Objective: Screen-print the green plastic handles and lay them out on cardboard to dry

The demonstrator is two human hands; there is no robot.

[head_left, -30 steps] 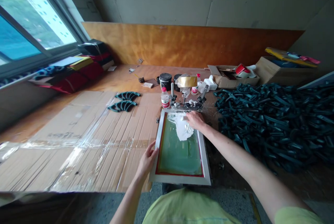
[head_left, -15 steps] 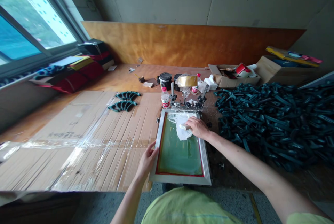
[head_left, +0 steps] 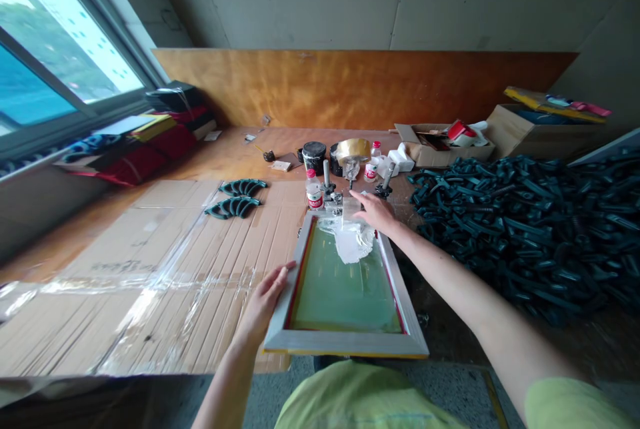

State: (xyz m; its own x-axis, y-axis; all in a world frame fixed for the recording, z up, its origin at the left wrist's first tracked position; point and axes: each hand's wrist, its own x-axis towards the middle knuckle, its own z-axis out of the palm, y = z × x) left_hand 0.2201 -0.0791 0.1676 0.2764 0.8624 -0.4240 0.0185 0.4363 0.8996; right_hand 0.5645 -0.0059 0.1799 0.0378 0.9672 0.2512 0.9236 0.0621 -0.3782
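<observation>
Frame (head_left: 345, 342): directly before me, long axis running away from my body toward the clamp (head_left: 334, 202). White paste (head_left: 353, 245) sits at its far end, just on my side of the right hand (head_left: 374, 211), which is the nearer of the two. Right fingers pinch a pale scraper (head_left: 351, 207), upright above the far rail. Left hand (head_left: 265, 295) curls against the left rail, about midway; fingertips partly hidden, so cannot tell whether it pinches.
</observation>
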